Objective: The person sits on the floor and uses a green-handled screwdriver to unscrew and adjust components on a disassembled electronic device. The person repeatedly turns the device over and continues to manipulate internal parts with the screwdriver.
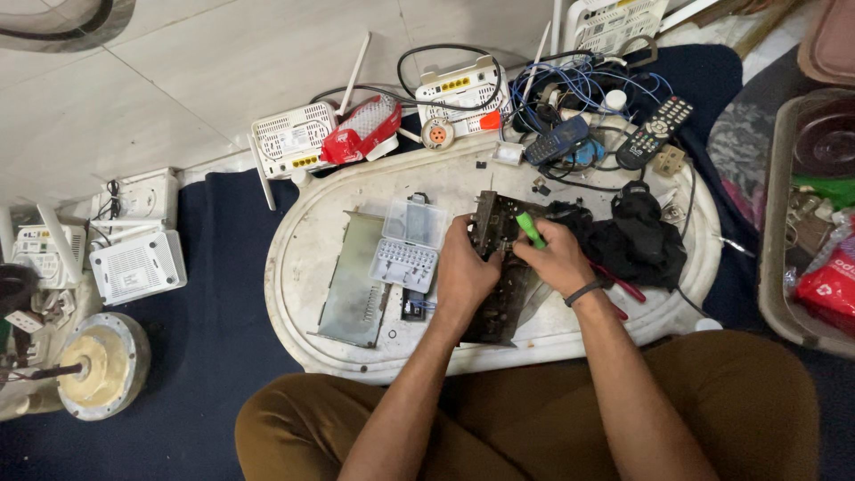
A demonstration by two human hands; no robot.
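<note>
Left of the hands, a grey metal cover plate (354, 283) lies flat on the white oval tabletop (303, 223), with a clear plastic bit case (410, 243) just beside it. The left hand (465, 274) is closed around the dark circuit board (500, 294), steadying it. The right hand (554, 258) grips a green-handled screwdriver (531, 229) over the board. Right of it lies a black cloth (641, 239).

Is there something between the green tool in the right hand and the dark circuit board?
Nothing visible is between them. The right hand holds the green tool directly over the dark circuit board, which the left hand grips. The clear bit case lies aside.
</note>
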